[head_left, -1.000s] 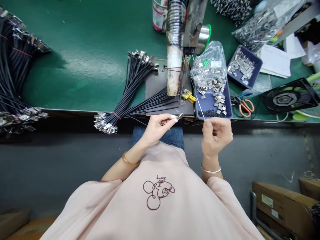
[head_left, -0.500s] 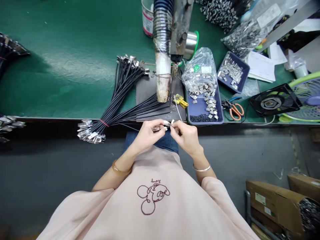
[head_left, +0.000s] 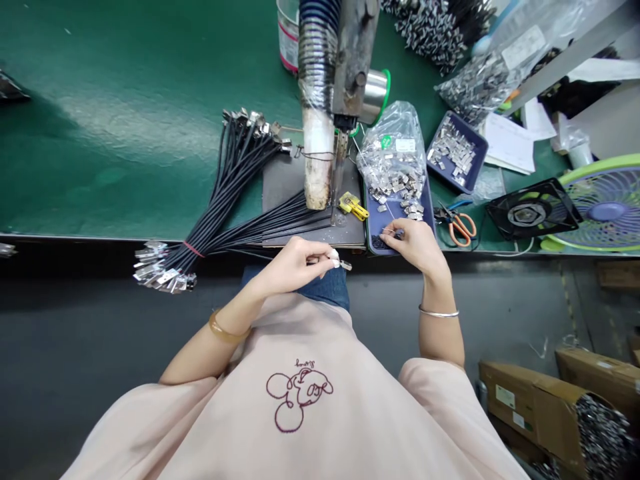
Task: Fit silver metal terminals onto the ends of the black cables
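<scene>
My left hand [head_left: 295, 265] is closed in a pinch on a small metal connector [head_left: 344, 265] at the end of a thin black cable, just below the bench edge. My right hand [head_left: 415, 241] reaches into the near end of a blue tray [head_left: 373, 227], fingertips pinched over a pile of small black parts [head_left: 387, 241]; a thin wire sticks up from its fingers. What it holds is too small to name. A bundle of black cables [head_left: 235, 220] with metal ends lies on the green bench [head_left: 125, 133] to the left.
A soldering fixture [head_left: 330, 80] stands upright at the bench centre. A plastic bag of metal clips [head_left: 395, 160], a second blue tray [head_left: 455, 150], orange-handled scissors [head_left: 457, 223], a black fan [head_left: 530, 210] and a green fan [head_left: 605, 200] lie to the right. Cardboard boxes [head_left: 550, 400] sit on the floor.
My right hand left the connector, where both hands had met, and moved right and forward into the blue tray. My left hand stays pinched on the connector.
</scene>
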`<state>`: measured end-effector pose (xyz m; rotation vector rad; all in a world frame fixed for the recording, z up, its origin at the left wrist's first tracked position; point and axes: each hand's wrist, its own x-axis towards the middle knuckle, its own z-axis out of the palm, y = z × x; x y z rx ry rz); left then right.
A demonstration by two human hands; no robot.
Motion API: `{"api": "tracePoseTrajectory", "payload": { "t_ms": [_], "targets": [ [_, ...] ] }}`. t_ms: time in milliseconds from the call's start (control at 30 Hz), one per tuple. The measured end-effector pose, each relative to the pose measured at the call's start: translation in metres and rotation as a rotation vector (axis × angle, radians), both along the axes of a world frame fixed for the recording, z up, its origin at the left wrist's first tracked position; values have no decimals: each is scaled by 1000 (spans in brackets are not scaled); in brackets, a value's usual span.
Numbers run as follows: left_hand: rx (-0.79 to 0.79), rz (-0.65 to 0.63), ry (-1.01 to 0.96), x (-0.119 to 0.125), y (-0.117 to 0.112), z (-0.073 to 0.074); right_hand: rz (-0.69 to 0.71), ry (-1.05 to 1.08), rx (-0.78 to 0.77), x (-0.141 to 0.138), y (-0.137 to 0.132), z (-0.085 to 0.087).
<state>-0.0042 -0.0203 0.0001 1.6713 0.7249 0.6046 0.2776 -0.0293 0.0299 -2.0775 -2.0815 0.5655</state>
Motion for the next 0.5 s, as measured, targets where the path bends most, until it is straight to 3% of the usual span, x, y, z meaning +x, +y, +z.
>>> {"api": "tracePoseTrajectory", "payload": {
  "t_ms": [67, 167, 300, 500],
  "targets": [
    [-201, 11, -76, -1, 3, -3, 20, -1, -49, 0, 1, 5],
    [-339, 103, -172, 0, 4, -9, 43, -30, -76, 1, 1, 11],
    [-393, 198, -251, 5, 3, -12, 50, -13, -54, 3, 1, 8],
    [-354, 269, -252, 11, -2, -8, -37, -13, 106, 15, -5, 2]
  ]
}}
